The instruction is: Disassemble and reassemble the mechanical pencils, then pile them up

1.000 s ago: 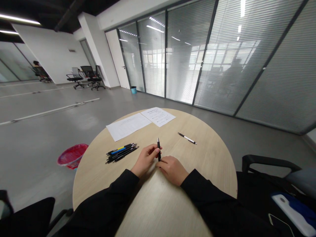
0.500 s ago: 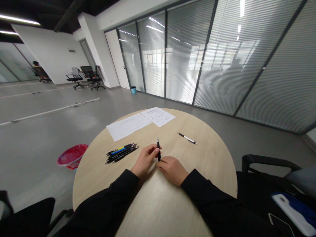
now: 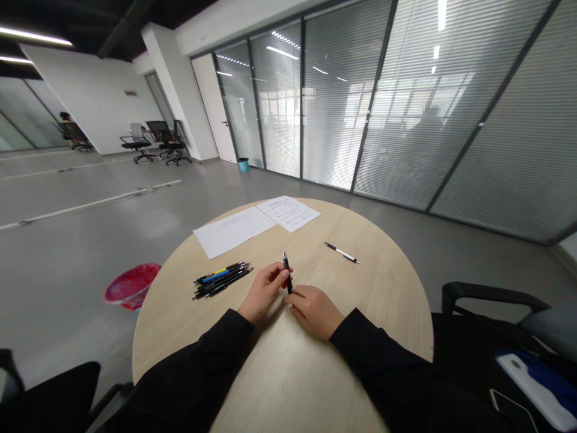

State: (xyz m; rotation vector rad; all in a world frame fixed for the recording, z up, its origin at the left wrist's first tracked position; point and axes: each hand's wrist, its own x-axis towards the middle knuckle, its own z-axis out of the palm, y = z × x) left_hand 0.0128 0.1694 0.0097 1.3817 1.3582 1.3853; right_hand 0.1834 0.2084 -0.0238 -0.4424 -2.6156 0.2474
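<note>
A black pen (image 3: 287, 269) with a silver tip stands nearly upright, tip up, over the middle of the table. My left hand (image 3: 267, 290) is closed on it, thumb and fingers pinching the barrel. At the pen's lower end, the curled fingers of my right hand (image 3: 316, 308) are closed; they partly hide that end. To the left lies a pile of several pens (image 3: 222, 280), mostly black, with a yellow and a blue part among them. A single white and black pen (image 3: 341, 252) lies on the right of the table.
The round wooden table (image 3: 383, 282) bears two printed sheets, one wide sheet (image 3: 234, 231) and one smaller sheet (image 3: 290, 213), at its far edge. A red-lined bin (image 3: 131, 285) stands to the left. At right is a chair (image 3: 491, 294) with phones (image 3: 532, 385) on it.
The pen's silver tip has tilted slightly to the left. Both hands have stayed nearly in place around it.
</note>
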